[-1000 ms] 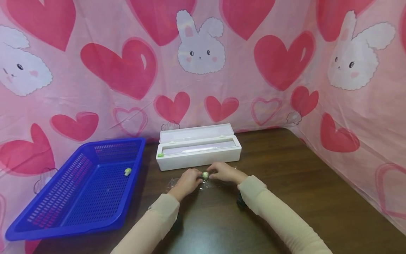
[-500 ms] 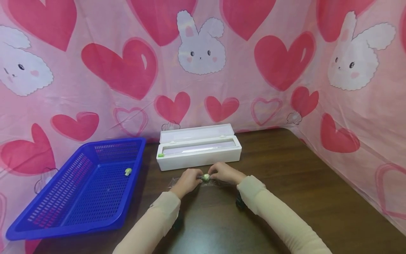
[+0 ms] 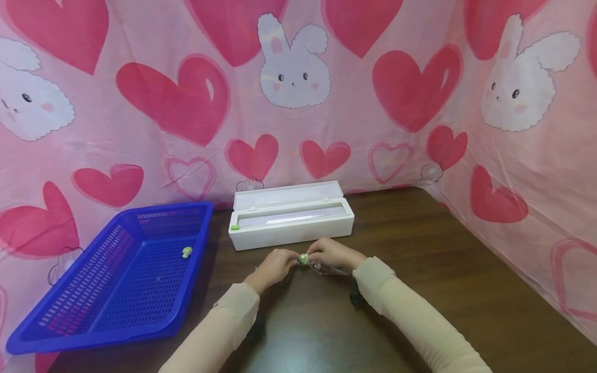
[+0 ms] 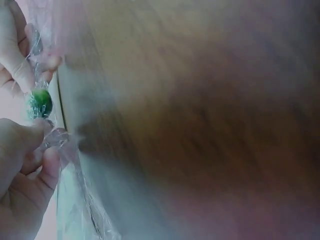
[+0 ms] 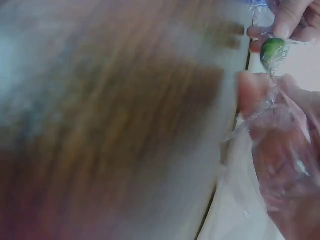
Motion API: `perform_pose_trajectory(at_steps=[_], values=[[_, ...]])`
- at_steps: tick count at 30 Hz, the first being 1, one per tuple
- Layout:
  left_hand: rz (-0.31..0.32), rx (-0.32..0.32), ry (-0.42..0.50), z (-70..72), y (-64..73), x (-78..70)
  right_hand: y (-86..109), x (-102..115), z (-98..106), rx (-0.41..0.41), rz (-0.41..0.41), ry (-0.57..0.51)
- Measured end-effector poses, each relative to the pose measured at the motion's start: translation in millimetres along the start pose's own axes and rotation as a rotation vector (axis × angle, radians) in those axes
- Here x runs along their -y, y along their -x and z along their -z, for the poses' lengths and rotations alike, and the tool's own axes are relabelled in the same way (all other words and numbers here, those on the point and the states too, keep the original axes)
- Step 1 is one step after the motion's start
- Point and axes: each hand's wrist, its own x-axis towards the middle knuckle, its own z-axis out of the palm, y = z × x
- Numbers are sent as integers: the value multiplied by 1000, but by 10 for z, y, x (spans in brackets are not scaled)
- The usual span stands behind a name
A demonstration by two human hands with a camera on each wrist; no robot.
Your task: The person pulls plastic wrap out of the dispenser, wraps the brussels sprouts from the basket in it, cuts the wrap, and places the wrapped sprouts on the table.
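Observation:
A small round green thing (image 3: 303, 259) hangs between the two hands, wrapped in clear plastic wrap (image 3: 326, 268). It looks dark green and shiny in the left wrist view, with wrinkled film over the green ball (image 4: 40, 103). My left hand (image 3: 275, 267) pinches the gathered wrap on one side of it. On the other side, my right hand (image 3: 333, 254) pinches the wrap with thumb and fingers. Loose film (image 5: 280, 155) spreads over the right hand in the right wrist view. What exactly the green thing is cannot be made out.
Behind the hands stands a long white box (image 3: 291, 235), its lid raised and a green slider on its front. To the left lies a blue mesh basket (image 3: 109, 339) holding one small pale-green thing (image 3: 187, 252). A brown table (image 3: 420, 269) meets a pink curtain.
The film that lay spread to both sides is now gathered into twists beside the green thing. Loose wrap has shifted toward the right hand. Both hands stay close together in front of the box.

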Motion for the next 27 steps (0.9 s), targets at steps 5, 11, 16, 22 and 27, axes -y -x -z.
perform_pose_trajectory(at_steps=[5, 11, 16, 22, 27], values=[[16, 29, 8, 31, 35, -5, 19, 14, 6, 48, -30, -50], [39, 49, 12, 52, 68, 6, 28, 30, -1, 99, -21, -82], [35, 88, 23, 69, 85, 14, 20, 8, -10, 110, -14, -106], [19, 162, 75, 110, 121, -5, 12, -21, -9, 110, 37, -44], [-19, 134, 41, 109, 101, -7, 8, -28, -19, 116, 59, -13]])
